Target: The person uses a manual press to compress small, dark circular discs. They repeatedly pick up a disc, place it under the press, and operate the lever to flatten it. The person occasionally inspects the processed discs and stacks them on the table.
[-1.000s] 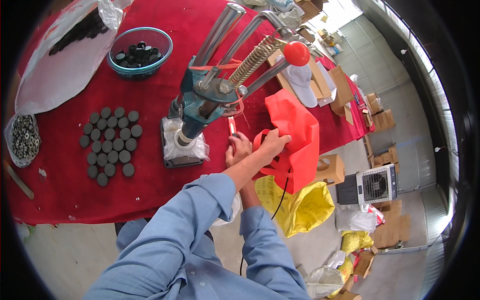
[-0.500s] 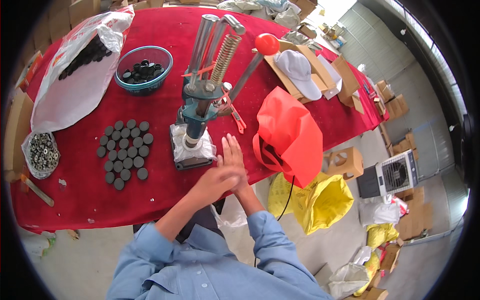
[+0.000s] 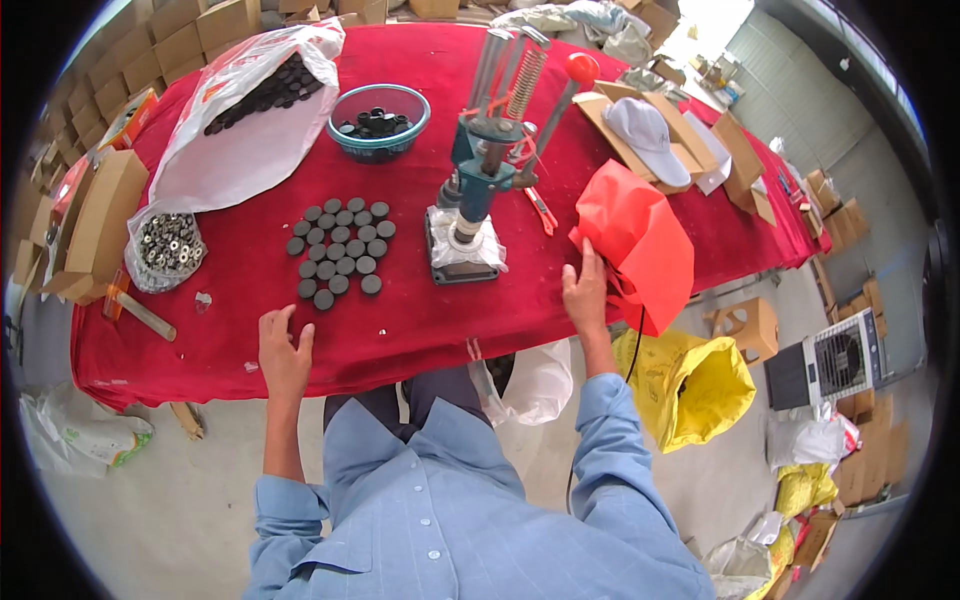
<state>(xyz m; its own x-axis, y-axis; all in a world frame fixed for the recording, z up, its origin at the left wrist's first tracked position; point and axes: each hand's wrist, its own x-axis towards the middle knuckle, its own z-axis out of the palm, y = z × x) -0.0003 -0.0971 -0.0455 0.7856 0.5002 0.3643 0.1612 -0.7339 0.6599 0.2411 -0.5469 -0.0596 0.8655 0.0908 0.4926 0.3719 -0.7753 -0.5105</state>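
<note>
My left hand rests at the table's front edge, fingers apart and holding nothing. My right hand is at the front right of the table, fingers stretched out beside an orange-red cloth bag; its fingertips meet the bag's left edge, though whether they press on it I cannot tell. Between my hands stands a green hand press with a spring and a red ball-topped lever. White plastic wraps its base. Several dark round discs lie left of the press.
A teal bowl of black caps stands behind the discs. Farther left are a white sack with black pieces and a bag of metal rings. A red cutter and a grey cap lie right of the press. A yellow sack stands below.
My hands were together in front of the press; they have moved apart, the left to the front edge, the right to the orange-red bag. The view has shifted, too.
</note>
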